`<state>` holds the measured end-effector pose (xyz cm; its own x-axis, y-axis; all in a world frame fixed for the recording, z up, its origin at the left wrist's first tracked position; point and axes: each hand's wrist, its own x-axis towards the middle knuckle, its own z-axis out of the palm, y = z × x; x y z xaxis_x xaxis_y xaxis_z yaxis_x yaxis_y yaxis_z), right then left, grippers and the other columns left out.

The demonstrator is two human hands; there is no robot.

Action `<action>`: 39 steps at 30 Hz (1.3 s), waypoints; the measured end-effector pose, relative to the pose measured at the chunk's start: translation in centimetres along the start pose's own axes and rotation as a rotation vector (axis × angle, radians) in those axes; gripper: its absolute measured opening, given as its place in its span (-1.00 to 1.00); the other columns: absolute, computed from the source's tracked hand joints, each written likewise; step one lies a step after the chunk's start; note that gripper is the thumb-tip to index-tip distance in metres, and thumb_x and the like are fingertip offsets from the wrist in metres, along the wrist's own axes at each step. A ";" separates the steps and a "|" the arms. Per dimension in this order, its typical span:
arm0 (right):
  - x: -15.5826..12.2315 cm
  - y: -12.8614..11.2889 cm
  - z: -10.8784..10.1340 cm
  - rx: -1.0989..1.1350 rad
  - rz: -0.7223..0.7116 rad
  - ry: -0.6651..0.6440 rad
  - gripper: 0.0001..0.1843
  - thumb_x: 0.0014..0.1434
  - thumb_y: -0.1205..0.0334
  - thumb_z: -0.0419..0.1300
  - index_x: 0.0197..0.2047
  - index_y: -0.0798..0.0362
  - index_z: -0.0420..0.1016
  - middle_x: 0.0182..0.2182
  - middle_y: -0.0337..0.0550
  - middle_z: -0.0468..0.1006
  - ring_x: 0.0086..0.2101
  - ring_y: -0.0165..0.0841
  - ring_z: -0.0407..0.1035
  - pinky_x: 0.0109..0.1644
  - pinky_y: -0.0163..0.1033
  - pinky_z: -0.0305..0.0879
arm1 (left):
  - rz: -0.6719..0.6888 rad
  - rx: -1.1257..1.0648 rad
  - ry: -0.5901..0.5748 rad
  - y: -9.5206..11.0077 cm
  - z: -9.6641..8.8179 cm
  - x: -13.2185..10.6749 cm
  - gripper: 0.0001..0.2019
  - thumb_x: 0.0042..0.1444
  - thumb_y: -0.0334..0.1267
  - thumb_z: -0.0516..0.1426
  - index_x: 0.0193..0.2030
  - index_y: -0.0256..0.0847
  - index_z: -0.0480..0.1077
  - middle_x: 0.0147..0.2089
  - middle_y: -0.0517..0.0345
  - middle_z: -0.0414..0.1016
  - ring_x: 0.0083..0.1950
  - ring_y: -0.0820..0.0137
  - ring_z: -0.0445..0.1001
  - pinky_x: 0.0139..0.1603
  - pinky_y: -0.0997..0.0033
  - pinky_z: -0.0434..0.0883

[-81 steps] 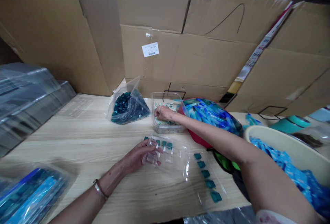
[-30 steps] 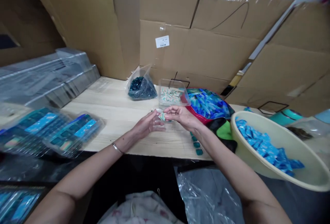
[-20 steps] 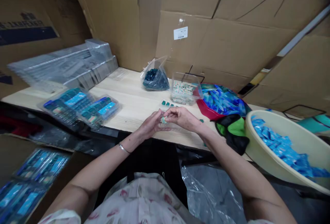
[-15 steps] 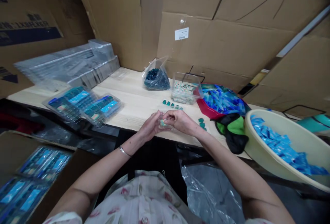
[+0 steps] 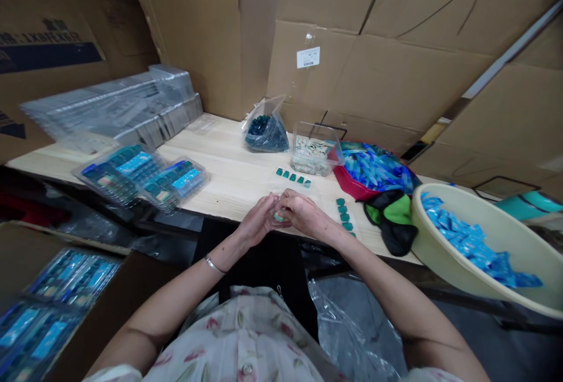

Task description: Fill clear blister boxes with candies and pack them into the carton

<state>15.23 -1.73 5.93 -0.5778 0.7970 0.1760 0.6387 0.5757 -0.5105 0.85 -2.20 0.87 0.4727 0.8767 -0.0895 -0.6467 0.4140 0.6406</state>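
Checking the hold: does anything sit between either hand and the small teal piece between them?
Nothing visible does. The left hand and right hand meet at the small teal piece, fingers directly on it, at the near edge of the table.

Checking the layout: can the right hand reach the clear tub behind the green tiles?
Probably yes: the clear tub sits open just beyond the right hand, with only flat green tiles between. But it and the left hand are holding a small packet between them.
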 end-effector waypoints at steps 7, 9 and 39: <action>-0.7 -0.3 0.4 -0.029 0.038 0.201 -0.94 0.08 0.39 0.23 -0.32 0.12 0.44 -0.36 -0.15 0.42 -0.33 -0.39 0.32 -0.25 -0.32 0.22 | -0.002 -0.015 0.017 0.3 0.0 -0.4 -0.78 0.17 -0.16 0.10 -0.21 -0.30 0.40 -0.18 0.03 0.50 -0.29 0.36 0.50 -0.19 0.15 0.49; -1.2 -0.5 0.6 -0.041 0.037 0.241 -0.96 0.12 0.32 0.22 -0.33 0.10 0.46 -0.38 -0.16 0.39 -0.35 -0.39 0.32 -0.27 -0.31 0.23 | 0.005 -0.028 0.053 0.5 0.1 -0.5 -0.80 0.18 -0.17 0.10 -0.20 -0.28 0.38 -0.17 0.04 0.51 -0.28 0.36 0.51 -0.21 0.18 0.49; -1.6 -1.9 -0.2 -0.302 -0.179 0.067 -0.74 0.29 0.30 -0.01 0.01 0.08 0.35 -0.19 -0.01 0.38 -0.15 -0.28 0.30 -0.11 -0.20 0.33 | 0.058 -0.050 0.072 0.5 -0.8 -0.6 -0.81 0.17 -0.20 0.11 -0.19 -0.29 0.39 -0.19 0.05 0.51 -0.29 0.38 0.50 -0.30 0.34 0.46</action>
<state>15.02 -4.09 6.76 -0.6655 0.6834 0.3000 0.6580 0.7270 -0.1963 -0.26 -2.33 0.64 0.3907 0.9140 -0.1091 -0.7015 0.3724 0.6076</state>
